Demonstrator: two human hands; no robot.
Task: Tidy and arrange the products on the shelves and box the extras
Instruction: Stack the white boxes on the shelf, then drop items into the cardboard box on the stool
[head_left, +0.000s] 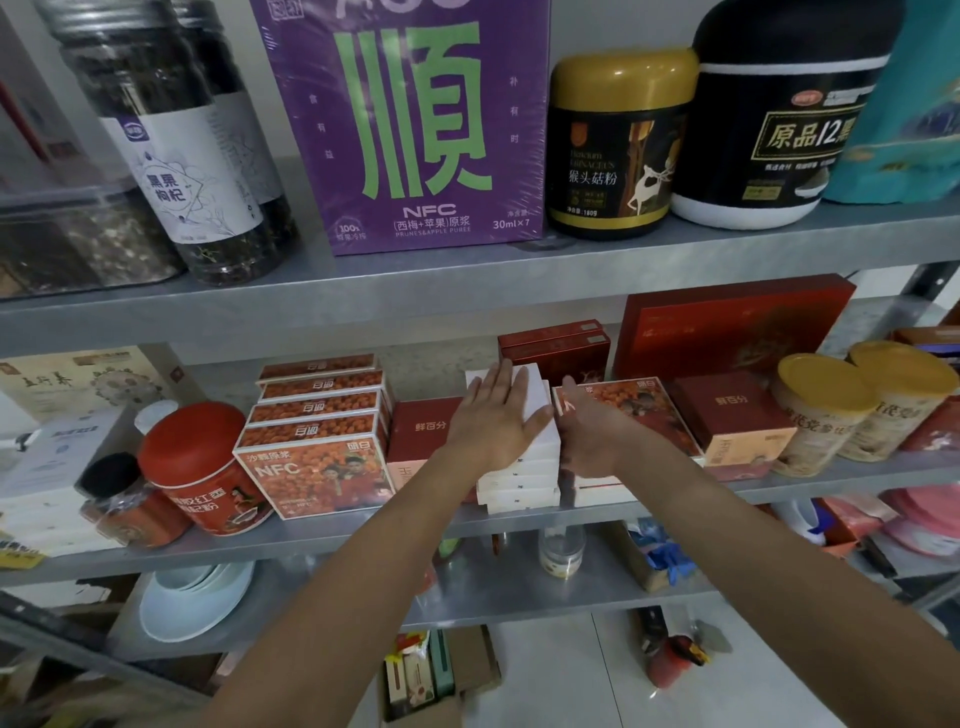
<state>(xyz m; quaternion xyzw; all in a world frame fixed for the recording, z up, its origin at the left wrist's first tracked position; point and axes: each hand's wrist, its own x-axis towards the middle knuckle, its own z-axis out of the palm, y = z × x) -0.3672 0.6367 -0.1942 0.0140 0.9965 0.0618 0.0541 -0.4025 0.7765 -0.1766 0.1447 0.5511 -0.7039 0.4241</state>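
Both arms reach forward to the middle shelf. On top of the stack of white boxes the left hand lies flat, its fingers straight and a little spread, grasping nothing. Against the right side of the same stack is the right hand, thumb pointing up. Its fingers go down between the stack and the box beside it, so I cannot tell if it grasps or only presses. The stack stands at the front edge of the middle shelf, near its centre, and the print on the box fronts is too small to read. Just right of it, partly under the right wrist, lies an orange flat box printed with berries. Left of the stack sits a red box marked 鲜百分, and the same words are on a second red box further right. Further left is a pile of orange boxes; the front one reads NFC and 沙棘原浆. Beside that pile stands a red can. At the right are two round tins with yellow lids. On the upper shelf stands a purple carton with a large green 順, then NFC, (西梅+苹果)原浆, PRUNES&APPLE PUREE and 30ml×7. Right of it a black jar with gold lid reads 猴头菇粉, and a bigger black jar reads 原品12黑. To the left a clear jar is labelled 黑果枸杞.
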